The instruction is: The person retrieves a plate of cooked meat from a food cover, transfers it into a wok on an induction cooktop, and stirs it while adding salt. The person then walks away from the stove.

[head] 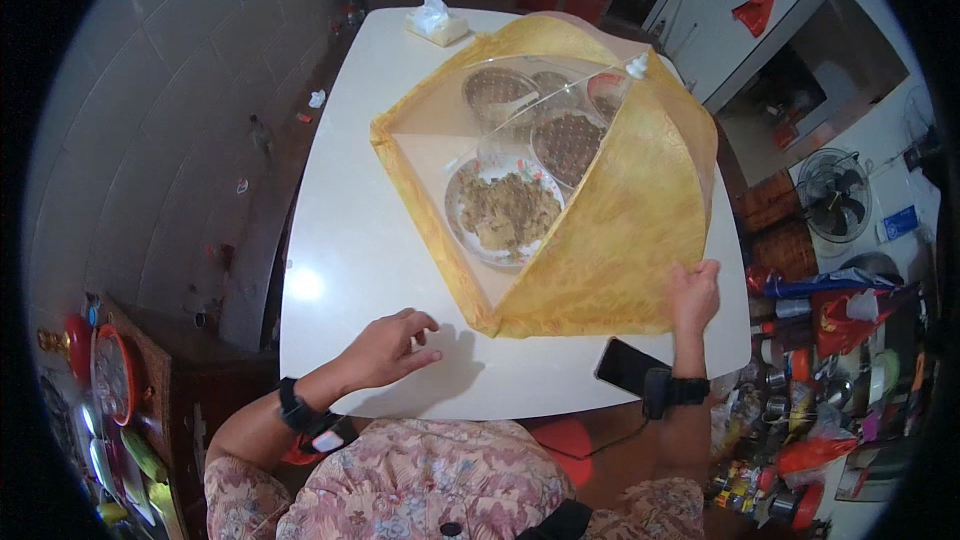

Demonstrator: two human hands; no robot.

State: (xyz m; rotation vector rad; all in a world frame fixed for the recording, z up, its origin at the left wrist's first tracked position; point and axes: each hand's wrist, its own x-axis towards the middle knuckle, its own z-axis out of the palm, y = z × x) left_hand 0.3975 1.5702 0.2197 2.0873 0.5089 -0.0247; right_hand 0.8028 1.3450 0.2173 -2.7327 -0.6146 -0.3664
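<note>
A yellow mesh food cover (637, 232) stands tent-like on the white table (341, 210). My right hand (694, 292) grips its near right corner. Through the mesh I see a plate of cooked food (506, 210), a bowl of dark food (571, 146) and a bowl with a white spoon (499, 94). Farther back, partly hidden, is a red-and-white bowl (606, 90). My left hand (394, 349) hovers over or rests at the near table edge, fingers apart and holding nothing, left of the cover's near corner. A white knob (637, 66) tops the cover.
A smartphone (634, 367) lies at the near right table edge, close to my right wrist. At the far left corner sits a tissue box (436, 25). An electric fan (834, 195) and cluttered household goods (802, 390) line the right side. A red basin (116, 375) is at lower left.
</note>
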